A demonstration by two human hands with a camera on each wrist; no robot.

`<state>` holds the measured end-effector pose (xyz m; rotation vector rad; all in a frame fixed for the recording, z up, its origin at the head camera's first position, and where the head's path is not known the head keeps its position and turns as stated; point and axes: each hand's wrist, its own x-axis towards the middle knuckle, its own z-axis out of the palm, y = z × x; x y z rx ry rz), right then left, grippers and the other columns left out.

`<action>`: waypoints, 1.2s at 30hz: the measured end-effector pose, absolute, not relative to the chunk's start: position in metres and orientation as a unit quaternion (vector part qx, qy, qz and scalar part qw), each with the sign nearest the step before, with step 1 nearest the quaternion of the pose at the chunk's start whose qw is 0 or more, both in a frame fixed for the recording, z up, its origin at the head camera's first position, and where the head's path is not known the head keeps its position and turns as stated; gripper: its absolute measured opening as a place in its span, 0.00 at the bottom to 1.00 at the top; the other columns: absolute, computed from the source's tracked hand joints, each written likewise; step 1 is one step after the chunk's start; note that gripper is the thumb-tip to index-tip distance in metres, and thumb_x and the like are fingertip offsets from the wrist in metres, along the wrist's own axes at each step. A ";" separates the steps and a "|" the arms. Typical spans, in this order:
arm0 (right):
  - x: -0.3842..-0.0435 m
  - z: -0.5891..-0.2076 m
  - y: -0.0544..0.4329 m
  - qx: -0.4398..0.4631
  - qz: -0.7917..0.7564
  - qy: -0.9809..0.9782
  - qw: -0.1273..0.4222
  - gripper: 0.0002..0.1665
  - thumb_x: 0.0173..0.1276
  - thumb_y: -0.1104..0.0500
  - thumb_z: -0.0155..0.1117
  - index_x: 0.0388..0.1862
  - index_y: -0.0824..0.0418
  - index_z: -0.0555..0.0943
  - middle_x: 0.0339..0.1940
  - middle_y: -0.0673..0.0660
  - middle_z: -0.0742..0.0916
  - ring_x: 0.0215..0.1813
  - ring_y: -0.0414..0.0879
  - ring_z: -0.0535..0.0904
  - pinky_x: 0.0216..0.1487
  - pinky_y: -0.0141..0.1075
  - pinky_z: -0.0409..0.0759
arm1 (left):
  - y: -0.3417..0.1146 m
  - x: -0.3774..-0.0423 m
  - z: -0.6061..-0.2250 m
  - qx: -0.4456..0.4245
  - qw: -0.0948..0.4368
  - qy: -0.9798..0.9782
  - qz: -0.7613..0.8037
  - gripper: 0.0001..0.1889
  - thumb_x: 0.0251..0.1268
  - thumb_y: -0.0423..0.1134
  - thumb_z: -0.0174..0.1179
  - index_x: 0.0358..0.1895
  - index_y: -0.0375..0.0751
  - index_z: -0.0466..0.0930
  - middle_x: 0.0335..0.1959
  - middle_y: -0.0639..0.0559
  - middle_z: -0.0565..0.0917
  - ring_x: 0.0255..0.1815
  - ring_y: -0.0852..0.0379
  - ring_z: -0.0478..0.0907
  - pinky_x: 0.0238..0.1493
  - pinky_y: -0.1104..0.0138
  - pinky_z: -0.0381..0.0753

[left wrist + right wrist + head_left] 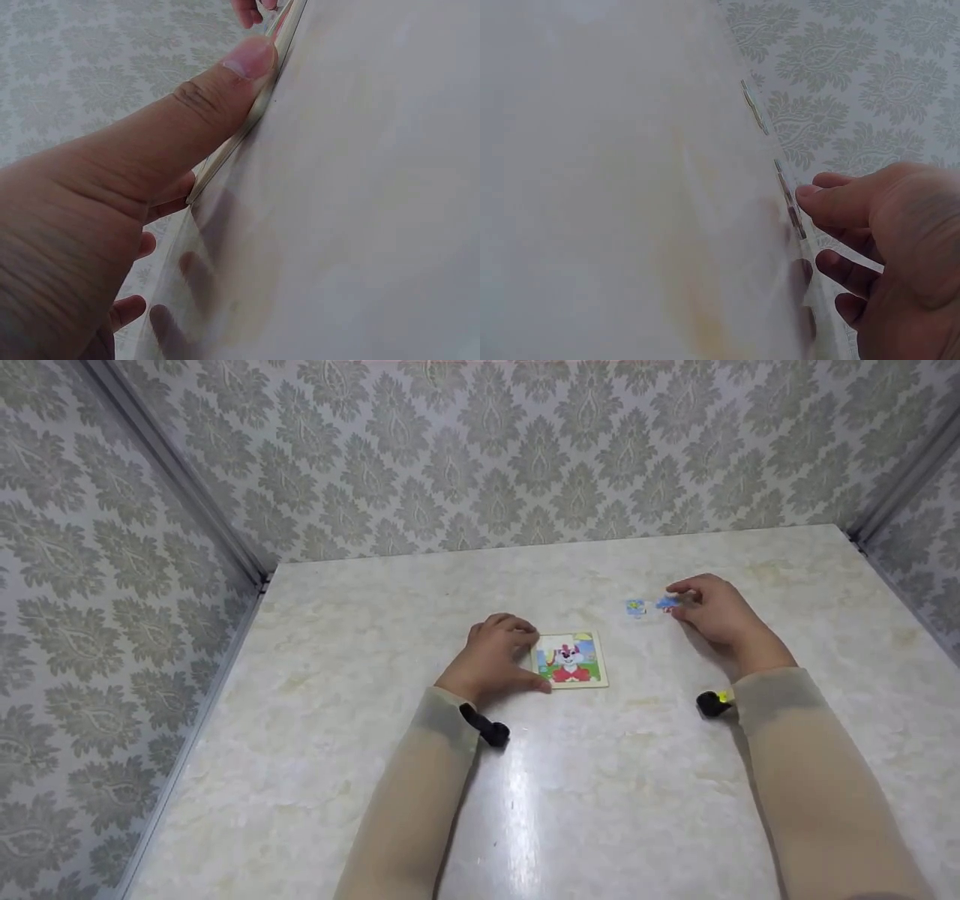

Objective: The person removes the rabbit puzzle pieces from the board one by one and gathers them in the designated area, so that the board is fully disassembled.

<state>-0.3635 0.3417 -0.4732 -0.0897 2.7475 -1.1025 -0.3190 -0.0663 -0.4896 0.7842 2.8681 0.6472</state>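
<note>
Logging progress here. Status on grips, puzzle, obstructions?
Left grip holding framed puzzle by left side. Right grip at loose piece, contact unclear. Second piece beside it. Nothing visibly blocking.

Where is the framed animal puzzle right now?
In the head view, the framed animal puzzle lies on the table just right of center, held at its left side by the left hand.

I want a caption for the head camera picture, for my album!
Left hand holds the puzzle, right hand at a loose piece.
</note>
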 end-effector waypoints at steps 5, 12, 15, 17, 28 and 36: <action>-0.361 -0.469 0.333 -0.021 -0.382 0.920 0.083 0.30 0.89 0.54 0.64 0.84 0.59 0.76 0.89 0.70 0.68 0.86 0.70 0.66 0.85 0.69 0.69 | -0.066 -0.318 -0.490 0.256 0.049 0.941 0.214 0.50 0.55 0.69 0.85 0.81 0.52 0.82 0.80 0.56 0.80 0.88 0.52 0.65 0.92 0.47 0.59; -0.356 -0.458 0.309 -0.043 -0.392 0.916 0.077 0.31 0.89 0.49 0.65 0.83 0.59 0.78 0.86 0.66 0.74 0.81 0.66 0.72 0.74 0.62 0.77 | -0.067 -0.319 -0.491 0.260 0.046 0.939 0.220 0.50 0.53 0.67 0.87 0.80 0.51 0.83 0.78 0.56 0.81 0.88 0.51 0.66 0.92 0.47 0.60; -0.353 -0.454 0.295 -0.069 -0.405 0.908 0.076 0.30 0.89 0.50 0.66 0.81 0.60 0.79 0.83 0.65 0.77 0.78 0.64 0.76 0.73 0.58 0.79 | -0.067 -0.318 -0.490 0.261 0.044 0.938 0.223 0.50 0.53 0.66 0.87 0.79 0.50 0.83 0.78 0.55 0.81 0.88 0.51 0.66 0.93 0.48 0.60; -0.350 -0.451 0.286 -0.082 -0.415 0.903 0.078 0.29 0.88 0.51 0.67 0.81 0.61 0.79 0.81 0.64 0.79 0.77 0.63 0.78 0.72 0.56 0.80 | -0.067 -0.318 -0.490 0.262 0.043 0.937 0.225 0.50 0.53 0.66 0.88 0.79 0.50 0.84 0.77 0.55 0.81 0.87 0.51 0.67 0.93 0.48 0.61; -0.339 -0.452 0.246 -0.137 -0.432 0.886 0.100 0.27 0.87 0.57 0.67 0.79 0.63 0.80 0.82 0.63 0.77 0.83 0.65 0.76 0.87 0.62 0.74 | -0.067 -0.322 -0.489 0.272 0.051 0.934 0.224 0.51 0.56 0.66 0.86 0.81 0.47 0.81 0.79 0.51 0.80 0.92 0.48 0.62 0.96 0.52 0.58; -0.332 -0.457 0.232 -0.166 -0.386 0.899 0.123 0.25 0.89 0.60 0.63 0.80 0.60 0.80 0.86 0.63 0.77 0.86 0.66 0.73 0.86 0.64 0.75 | -0.065 -0.323 -0.490 0.274 0.050 0.936 0.216 0.51 0.56 0.68 0.85 0.80 0.47 0.82 0.80 0.51 0.81 0.93 0.45 0.62 0.96 0.51 0.58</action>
